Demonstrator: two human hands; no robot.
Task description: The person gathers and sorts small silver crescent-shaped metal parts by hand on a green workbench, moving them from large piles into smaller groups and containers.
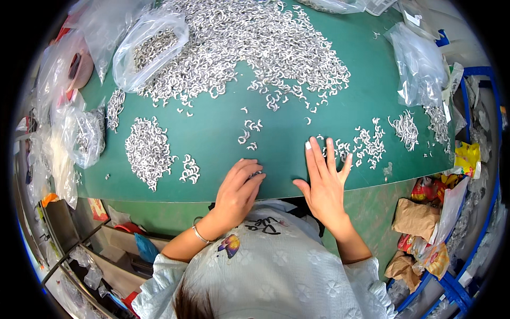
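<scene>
My left hand (pixel 240 186) is curled at the table's near edge, with small silvery curved metal pieces (pixel 255 174) showing under its fingers. How many it holds is hidden. My right hand (pixel 325 183) lies flat and open on the green tabletop (pixel 212 133), fingers spread and pointing away. Its fingertips are beside a loose scatter of curved pieces (pixel 370 143). A few single pieces (pixel 244 137) lie just beyond my left hand. To the left is a compact heap (pixel 147 151), with a smaller cluster (pixel 190 169) beside it.
A large spread of the same pieces (pixel 255 37) covers the far tabletop. An open clear bag (pixel 151 50) of pieces stands at its left. Another bag (pixel 85 133) sits at the left edge, an empty-looking bag (pixel 417 64) at the far right. Small piles (pixel 405 130) lie on the right.
</scene>
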